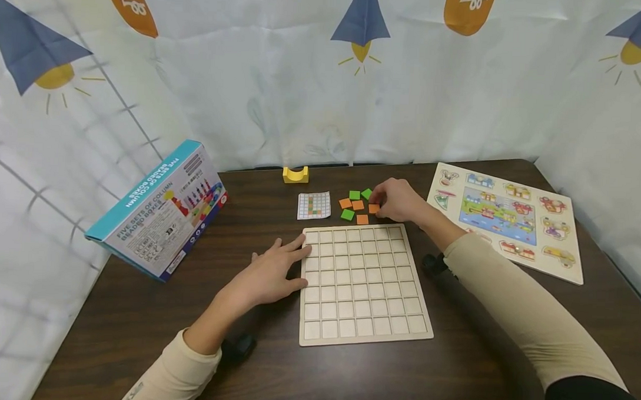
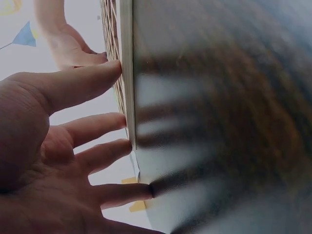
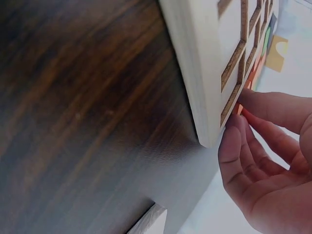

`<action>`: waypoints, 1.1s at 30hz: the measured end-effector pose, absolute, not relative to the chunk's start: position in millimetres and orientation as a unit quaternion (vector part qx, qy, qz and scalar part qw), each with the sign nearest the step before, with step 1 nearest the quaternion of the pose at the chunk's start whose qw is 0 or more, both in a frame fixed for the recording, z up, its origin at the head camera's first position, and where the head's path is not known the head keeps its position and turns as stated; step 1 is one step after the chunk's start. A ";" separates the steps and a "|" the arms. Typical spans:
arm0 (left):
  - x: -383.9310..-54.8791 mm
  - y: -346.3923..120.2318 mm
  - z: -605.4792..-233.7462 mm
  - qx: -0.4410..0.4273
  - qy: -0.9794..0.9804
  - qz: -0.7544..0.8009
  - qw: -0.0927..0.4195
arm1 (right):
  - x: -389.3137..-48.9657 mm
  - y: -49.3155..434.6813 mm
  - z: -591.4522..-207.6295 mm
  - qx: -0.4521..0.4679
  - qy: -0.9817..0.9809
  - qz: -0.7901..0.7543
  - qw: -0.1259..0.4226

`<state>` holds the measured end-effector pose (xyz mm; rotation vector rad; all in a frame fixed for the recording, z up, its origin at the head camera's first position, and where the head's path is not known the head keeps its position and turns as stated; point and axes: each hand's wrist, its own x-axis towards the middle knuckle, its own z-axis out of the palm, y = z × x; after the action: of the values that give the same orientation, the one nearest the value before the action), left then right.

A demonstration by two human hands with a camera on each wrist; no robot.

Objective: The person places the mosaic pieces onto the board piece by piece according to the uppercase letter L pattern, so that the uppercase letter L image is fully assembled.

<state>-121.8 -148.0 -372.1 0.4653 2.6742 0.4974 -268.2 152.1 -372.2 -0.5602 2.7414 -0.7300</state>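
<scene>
We see the left hand (image 1: 272, 273), fingers spread against the board (image 1: 361, 284), the right hand (image 1: 398, 200), fingers pinching an orange tile (image 1: 374, 209) (green tiles (image 1: 347, 214) lie near)

The person's left hand (image 1: 271, 275) is held low, palm down, with its fingers straight and spread apart. The right hand (image 1: 397, 200) is farther forward; its thumb and fingertips are brought together in a pinch. Both forearms (image 1: 441, 226) are extended from the sides, and beige sleeves (image 1: 518, 301) leave the wrists bare.
</scene>
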 end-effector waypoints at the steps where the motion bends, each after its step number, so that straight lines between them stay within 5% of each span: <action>1: -121.7 -148.4 -372.1 0.167 0.951 0.176 0.191 | -268.4 151.9 -372.5 -0.192 0.941 -0.251 0.124; 33: -123.1 -150.6 -372.6 0.163 0.949 0.167 0.211 | -247.2 155.5 -363.8 -0.202 0.926 -0.298 0.114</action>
<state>-123.1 -150.6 -372.6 0.4520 2.6372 0.4647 -247.2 155.5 -363.8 -0.5923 2.7153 -0.8736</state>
